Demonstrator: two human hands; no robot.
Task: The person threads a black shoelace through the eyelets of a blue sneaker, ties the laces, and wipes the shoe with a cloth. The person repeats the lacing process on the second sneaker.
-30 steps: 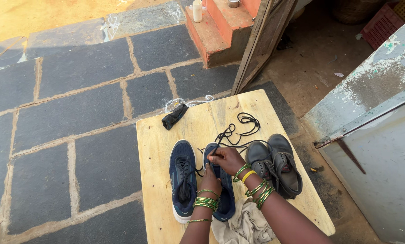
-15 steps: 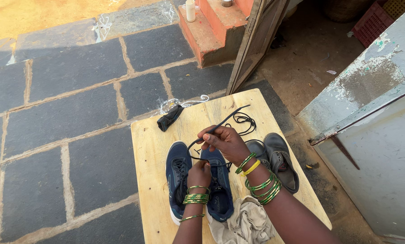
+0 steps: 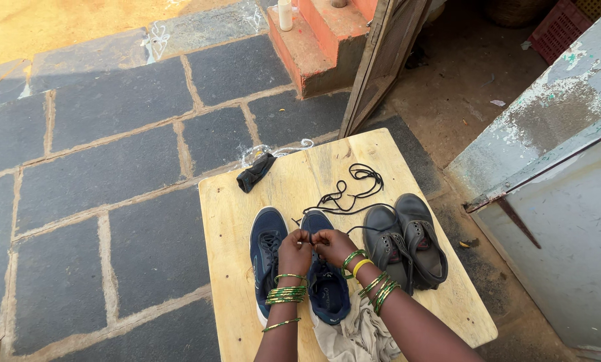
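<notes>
Working a black cord shoelace (image 3: 344, 198) into a navy blue fabric sneaker (image 3: 326, 281) at the near middle of the pale wooden tabletop (image 3: 230, 214): left hand (image 3: 294, 251) and right hand (image 3: 332, 245), now drawn together over the toe end, fingers pinched shut on the lace, its slack trailing toward the far edge. A second navy sneaker (image 3: 267, 258) sits left; grey leather shoes (image 3: 408, 245) right; black rag (image 3: 255, 172) far-left corner; beige cloth (image 3: 357, 332) near edge

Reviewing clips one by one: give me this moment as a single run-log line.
left hand and right hand: pinching black lace over right navy shoe | left navy shoe alongside | grey shoes on wooden table
</notes>
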